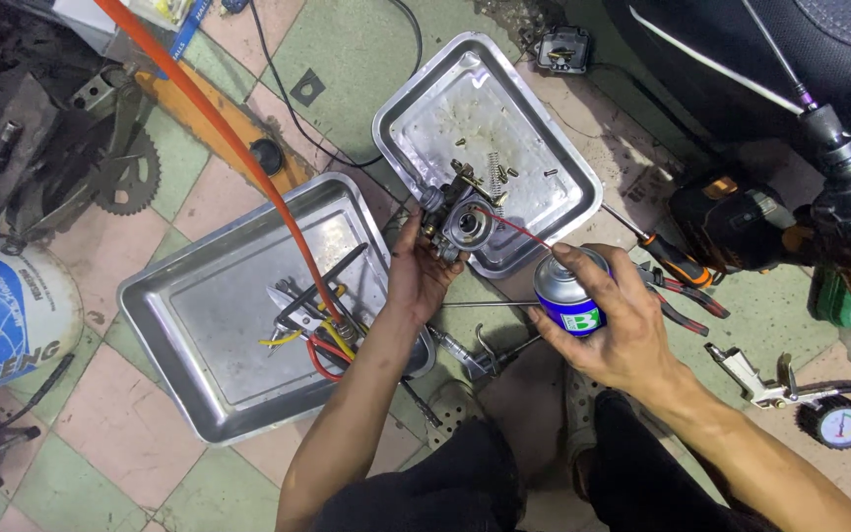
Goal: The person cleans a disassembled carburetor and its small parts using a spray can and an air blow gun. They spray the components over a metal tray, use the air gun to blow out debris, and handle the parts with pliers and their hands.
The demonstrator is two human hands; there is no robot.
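Carburetor gripped by left hand over edge of small steel tray. Blue spray can clasped by right hand, red straw aimed into carburetor. Large tray beside, on tiled floor.

A blue spray can with a white-and-green label sits in the right hand. At far left lies a white cylinder with blue lettering. Lower right, a round pressure gauge shows a pale dial.
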